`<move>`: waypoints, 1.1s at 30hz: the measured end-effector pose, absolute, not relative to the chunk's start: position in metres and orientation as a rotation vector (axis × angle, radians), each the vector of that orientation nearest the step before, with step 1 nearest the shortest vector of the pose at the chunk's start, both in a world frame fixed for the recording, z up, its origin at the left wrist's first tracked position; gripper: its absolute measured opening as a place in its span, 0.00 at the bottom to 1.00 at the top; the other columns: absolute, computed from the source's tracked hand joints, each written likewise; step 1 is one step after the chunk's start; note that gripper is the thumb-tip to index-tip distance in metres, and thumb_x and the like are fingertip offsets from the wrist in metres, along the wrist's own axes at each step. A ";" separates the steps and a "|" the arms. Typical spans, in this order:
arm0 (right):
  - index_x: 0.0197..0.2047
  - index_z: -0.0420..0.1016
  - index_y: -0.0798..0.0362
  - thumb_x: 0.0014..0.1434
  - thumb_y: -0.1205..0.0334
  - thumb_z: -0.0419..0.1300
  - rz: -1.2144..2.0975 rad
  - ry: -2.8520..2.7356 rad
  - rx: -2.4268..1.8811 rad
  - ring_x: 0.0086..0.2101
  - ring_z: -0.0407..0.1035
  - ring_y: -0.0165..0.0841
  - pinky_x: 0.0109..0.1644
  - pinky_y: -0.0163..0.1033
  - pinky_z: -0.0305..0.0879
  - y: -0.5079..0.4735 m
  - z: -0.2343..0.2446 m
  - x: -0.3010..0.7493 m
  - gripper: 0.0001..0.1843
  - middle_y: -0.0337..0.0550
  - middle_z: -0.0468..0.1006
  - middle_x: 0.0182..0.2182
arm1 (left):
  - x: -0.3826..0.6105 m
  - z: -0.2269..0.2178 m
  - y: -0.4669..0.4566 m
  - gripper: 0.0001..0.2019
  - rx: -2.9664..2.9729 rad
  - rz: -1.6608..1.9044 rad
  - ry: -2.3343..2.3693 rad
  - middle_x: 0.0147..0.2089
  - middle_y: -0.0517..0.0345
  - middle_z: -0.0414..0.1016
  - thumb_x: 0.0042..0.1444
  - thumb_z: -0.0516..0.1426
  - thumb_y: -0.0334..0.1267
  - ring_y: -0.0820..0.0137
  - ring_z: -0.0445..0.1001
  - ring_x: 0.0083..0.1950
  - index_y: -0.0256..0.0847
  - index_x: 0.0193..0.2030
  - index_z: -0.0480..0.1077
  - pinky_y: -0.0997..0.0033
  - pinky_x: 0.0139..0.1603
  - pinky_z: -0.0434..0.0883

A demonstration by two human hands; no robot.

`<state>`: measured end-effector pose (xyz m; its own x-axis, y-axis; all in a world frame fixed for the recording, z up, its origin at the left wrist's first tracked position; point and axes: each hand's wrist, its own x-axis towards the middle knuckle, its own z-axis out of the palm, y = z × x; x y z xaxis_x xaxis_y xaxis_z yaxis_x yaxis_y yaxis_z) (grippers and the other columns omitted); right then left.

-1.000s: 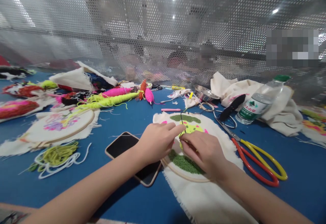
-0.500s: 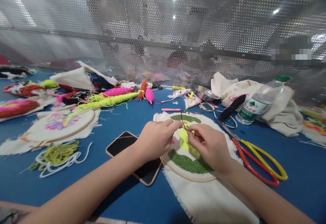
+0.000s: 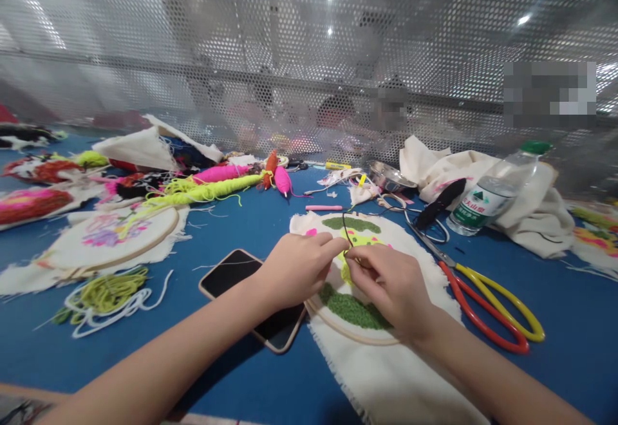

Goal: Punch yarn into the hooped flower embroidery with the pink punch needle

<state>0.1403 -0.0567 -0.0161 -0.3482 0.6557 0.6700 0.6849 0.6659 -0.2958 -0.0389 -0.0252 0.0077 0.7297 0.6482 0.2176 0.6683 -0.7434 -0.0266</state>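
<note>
One black string (image 3: 345, 224) over our hoop (image 3: 379, 342).
Our left hand (image 3: 299, 267) and right hand (image 3: 393, 283) both pinch it, and our phone (image 3: 232, 275) lies by the hoop.

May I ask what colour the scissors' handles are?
One red handle, one yellow handle, shown in the head view.
</note>
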 end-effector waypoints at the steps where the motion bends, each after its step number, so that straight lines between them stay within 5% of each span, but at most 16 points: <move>1: 0.33 0.71 0.54 0.60 0.67 0.53 0.005 -2.024 -1.085 0.23 0.61 0.27 0.30 0.32 0.56 -0.056 -0.015 0.140 0.06 0.35 0.68 0.20 | -0.039 0.008 -0.025 0.18 -2.825 -0.298 -1.087 0.40 0.58 0.76 0.54 0.46 0.28 0.67 0.74 0.34 0.43 0.50 0.65 0.72 0.26 0.60; 7: 0.35 0.69 0.52 0.61 0.63 0.53 0.224 -1.860 -1.268 0.21 0.57 0.26 0.26 0.32 0.53 -0.052 -0.012 0.144 0.06 0.31 0.59 0.19 | -0.039 0.009 -0.026 0.13 -2.836 -0.369 -1.141 0.40 0.58 0.76 0.57 0.45 0.30 0.66 0.74 0.35 0.41 0.47 0.64 0.72 0.27 0.61; 19: 0.27 0.70 0.53 0.56 0.66 0.56 0.067 -1.951 -1.188 0.20 0.57 0.26 0.26 0.32 0.54 -0.056 -0.015 0.140 0.07 0.33 0.62 0.17 | -0.039 0.007 -0.026 0.12 -2.829 -0.454 -1.153 0.40 0.57 0.78 0.58 0.45 0.31 0.66 0.76 0.36 0.40 0.47 0.62 0.72 0.27 0.63; 33: 0.32 0.72 0.54 0.60 0.66 0.53 0.092 -2.041 -1.075 0.22 0.60 0.27 0.28 0.33 0.57 -0.055 -0.012 0.140 0.08 0.36 0.69 0.20 | -0.036 0.004 -0.028 0.12 -2.841 -0.350 -1.071 0.37 0.59 0.77 0.57 0.47 0.29 0.66 0.75 0.33 0.41 0.46 0.63 0.71 0.25 0.60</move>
<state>0.1401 -0.0549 -0.0123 -0.3095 0.7182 0.6232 0.6594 0.6343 -0.4034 -0.0362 -0.0277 0.0039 0.7285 0.6406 0.2426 0.6602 -0.7511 0.0009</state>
